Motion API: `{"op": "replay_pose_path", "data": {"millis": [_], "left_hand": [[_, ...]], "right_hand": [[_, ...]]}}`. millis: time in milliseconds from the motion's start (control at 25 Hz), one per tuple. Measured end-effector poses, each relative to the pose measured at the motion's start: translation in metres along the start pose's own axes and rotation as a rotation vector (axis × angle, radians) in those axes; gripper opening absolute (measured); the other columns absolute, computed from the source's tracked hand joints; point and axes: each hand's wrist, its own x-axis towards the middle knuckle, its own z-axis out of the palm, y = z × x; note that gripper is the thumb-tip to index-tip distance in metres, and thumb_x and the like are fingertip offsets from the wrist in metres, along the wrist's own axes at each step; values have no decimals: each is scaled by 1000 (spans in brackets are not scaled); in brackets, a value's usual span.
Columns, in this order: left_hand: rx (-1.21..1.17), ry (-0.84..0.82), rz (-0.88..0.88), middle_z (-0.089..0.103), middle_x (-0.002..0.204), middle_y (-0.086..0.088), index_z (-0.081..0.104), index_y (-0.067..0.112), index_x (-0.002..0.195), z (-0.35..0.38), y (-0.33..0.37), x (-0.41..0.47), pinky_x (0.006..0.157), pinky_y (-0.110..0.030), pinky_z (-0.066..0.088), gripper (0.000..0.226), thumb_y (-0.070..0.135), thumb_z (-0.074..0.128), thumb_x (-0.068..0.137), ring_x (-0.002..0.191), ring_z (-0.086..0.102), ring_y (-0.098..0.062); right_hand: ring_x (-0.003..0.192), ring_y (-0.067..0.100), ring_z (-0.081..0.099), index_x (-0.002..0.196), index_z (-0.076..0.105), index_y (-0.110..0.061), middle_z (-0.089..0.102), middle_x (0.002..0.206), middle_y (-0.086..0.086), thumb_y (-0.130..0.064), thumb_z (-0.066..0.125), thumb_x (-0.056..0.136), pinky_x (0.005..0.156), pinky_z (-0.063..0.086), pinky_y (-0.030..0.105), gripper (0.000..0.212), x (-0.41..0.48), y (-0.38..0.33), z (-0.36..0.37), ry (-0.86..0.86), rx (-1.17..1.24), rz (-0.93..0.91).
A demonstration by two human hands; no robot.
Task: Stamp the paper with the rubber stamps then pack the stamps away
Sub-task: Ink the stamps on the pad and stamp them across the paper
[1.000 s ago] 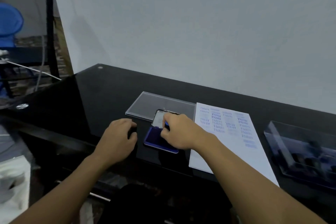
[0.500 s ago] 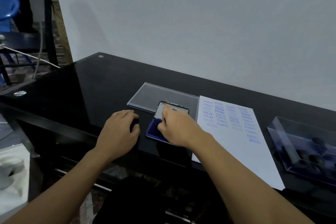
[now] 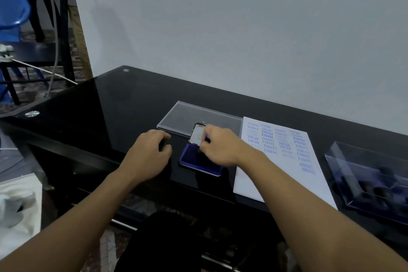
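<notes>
Head view: right hand (image 3: pixel 220 148) pinching the silver hinged lid (image 3: pixel 197 136) of the blue rectangular ink pad (image 3: pixel 198 161), held half raised, mid-way along the black glass table (image 3: pixel 132 99). Just left of the pad, left hand (image 3: pixel 148 157) curled over something small and dark, possibly a stamp; cannot tell against the dark top. Just right of the pad, white sheet of paper (image 3: pixel 282 161) covered in blue stamped words; at far right, clear plastic box (image 3: pixel 375 183) of dark stamps. Probably closing the pad: lower the lid squarely, press down until seated, keep fingers off the inked felt.

Dim, flat light – glossy black table (image 3: pixel 136 99) mirrors the wall faintly; edges bow, detail soft.
</notes>
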Motion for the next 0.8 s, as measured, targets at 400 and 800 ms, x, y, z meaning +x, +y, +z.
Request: {"op": "replay_pose_path", "data": {"millis": [400,800], "left_hand": [[-101,-6,42,57,124,7,59,22,119,-19,50,7,92,-34,46,28,25,52,92,110,52,-12],[-223,-139,179,54,132,6,57,21,127,42,161,15,95,-29,43,34,28,50,94,113,54,-13]], "right_hand": [[76,15,58,94,59,-14,65,95,2,-20,52,94,61,46,26,9,-20,25,-50,129,92,8],[70,14,57,93,60,-15,64,93,-2,-23,55,94,57,44,26,9,-101,126,-101,238,34,324]]}}
